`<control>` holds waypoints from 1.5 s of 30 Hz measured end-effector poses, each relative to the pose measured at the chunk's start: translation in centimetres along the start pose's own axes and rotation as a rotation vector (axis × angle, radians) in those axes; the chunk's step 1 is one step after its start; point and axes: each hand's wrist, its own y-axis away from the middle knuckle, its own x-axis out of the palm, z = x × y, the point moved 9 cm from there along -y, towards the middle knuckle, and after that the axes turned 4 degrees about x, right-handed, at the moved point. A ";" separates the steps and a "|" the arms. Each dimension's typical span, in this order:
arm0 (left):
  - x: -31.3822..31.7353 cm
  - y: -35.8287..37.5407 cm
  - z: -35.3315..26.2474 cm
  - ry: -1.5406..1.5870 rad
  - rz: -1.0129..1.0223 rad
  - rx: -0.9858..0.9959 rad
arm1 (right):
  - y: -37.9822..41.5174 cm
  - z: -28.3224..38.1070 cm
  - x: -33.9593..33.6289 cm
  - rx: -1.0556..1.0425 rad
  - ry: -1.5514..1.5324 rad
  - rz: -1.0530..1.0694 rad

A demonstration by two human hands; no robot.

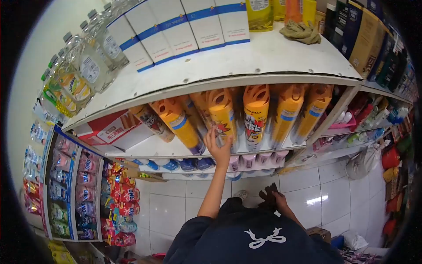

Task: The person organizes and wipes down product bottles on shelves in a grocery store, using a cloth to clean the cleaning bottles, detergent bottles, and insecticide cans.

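Note:
My left hand [217, 144] reaches into the shelf, its fingers and thumb around the lower part of a yellow aerosol spray can [221, 112] with an orange cap. Next to it on the right stands another yellow spray can [255, 115] with a red and white label. More such cans fill the row, among them a can [178, 124] just to the left. Low by my body, my right hand [279, 200] is closed on a crumpled dark brown cloth [267, 196]. Part of the right hand's grip is hidden by the cloth.
White and blue boxes [178, 33] and clear bottles [93, 64] stand on the white shelf top [211, 64]. A crumpled olive cloth [301, 32] lies at its right. Beneath the cans is a row of bottles [189, 164]. Hanging packets [85, 193] flank the left.

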 end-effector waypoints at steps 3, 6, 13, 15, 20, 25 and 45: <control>-0.1 1.6 0.9 -0.033 0.010 -0.039 | 0.6 1.0 -0.5 -0.041 0.179 -0.041; 0.3 1.8 1.3 -0.038 0.041 -0.025 | 1.1 2.1 -1.1 -0.091 0.165 -0.013; 0.2 2.9 1.5 -0.097 0.033 -0.031 | 2.0 -0.1 -5.9 -0.042 0.057 -0.102; 0.2 3.2 1.4 -0.155 0.021 -0.014 | 2.4 -1.1 -7.2 -0.067 0.059 -0.152; 0.4 4.2 2.2 -0.186 0.041 -0.005 | 0.1 -8.3 -11.9 -0.002 0.061 -0.187; 0.8 6.9 3.0 -0.237 0.139 -0.038 | 3.3 -9.1 -14.5 0.065 -0.075 -0.134; -1.6 0.4 -6.1 -0.290 -0.045 0.132 | 3.9 -11.4 -19.3 0.019 -0.531 -0.066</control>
